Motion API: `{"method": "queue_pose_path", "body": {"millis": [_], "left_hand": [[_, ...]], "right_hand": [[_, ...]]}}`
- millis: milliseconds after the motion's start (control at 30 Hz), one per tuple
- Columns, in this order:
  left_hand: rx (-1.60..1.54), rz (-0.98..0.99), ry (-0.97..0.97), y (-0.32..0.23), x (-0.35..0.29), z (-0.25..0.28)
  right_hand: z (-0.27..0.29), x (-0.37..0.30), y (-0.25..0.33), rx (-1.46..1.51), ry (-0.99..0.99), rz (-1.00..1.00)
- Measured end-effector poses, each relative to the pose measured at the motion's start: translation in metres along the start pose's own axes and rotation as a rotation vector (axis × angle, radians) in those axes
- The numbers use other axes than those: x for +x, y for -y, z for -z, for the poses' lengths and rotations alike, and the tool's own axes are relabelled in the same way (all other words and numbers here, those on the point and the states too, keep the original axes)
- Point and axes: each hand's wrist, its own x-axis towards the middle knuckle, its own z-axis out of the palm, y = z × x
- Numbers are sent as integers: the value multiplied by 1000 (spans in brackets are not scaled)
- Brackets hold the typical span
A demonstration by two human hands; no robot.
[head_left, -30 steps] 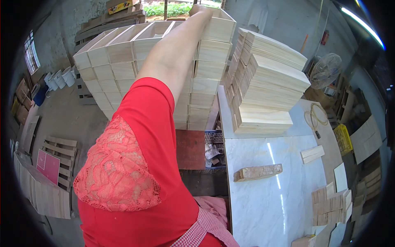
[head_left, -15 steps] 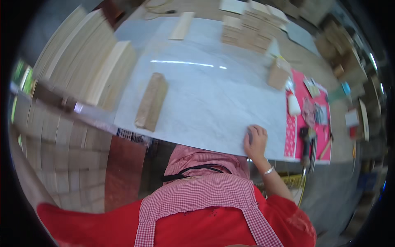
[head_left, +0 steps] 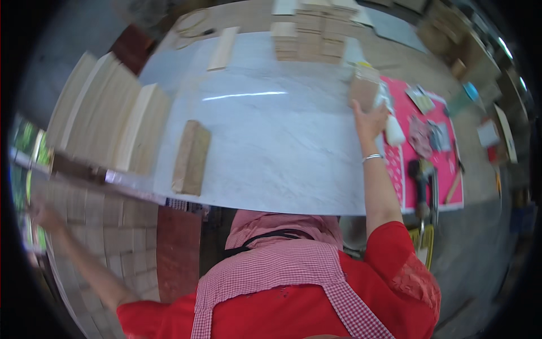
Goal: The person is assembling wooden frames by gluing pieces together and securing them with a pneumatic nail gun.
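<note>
My right hand (head_left: 371, 120) reaches over the right side of the white marbled tabletop (head_left: 282, 152), thumb and fingers spread. It is at the near side of a tan upright block (head_left: 364, 86) with yellow on top; whether it touches the block I cannot tell. Beside the hand lies a white bottle (head_left: 394, 131). My left hand (head_left: 46, 216) is stretched far out to the left, over stacked pale wooden pieces (head_left: 113, 231); its fingers are smeared by motion. A long tan block (head_left: 192, 158) lies on the left part of the tabletop.
Tall pale boards (head_left: 101, 113) stand at the left edge. Stacked wooden blocks (head_left: 307, 37) and a thin pale strip (head_left: 224, 48) are at the far side. On a pink sheet (head_left: 415, 169) at right lie a power tool (head_left: 420, 181), a hammer (head_left: 454, 185) and small packets.
My right hand has moved from the near table edge forward to the upright block. My left hand has come into view at far left. The whole view has shifted a little.
</note>
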Motion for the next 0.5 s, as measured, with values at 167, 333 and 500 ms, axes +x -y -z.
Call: {"method": "queue_pose_path", "body": {"millis": [167,333,500], "left_hand": [[-1141,447,106,-257,49,233],[-1324,357,474,-322,39,258],[-1210,220,793,-378,34,203]], "right_hand": [[-25,20,-10,29,139,-97],[-20,23,-8,112,205,-152],[-6,37,-27,220,79,-28]]}}
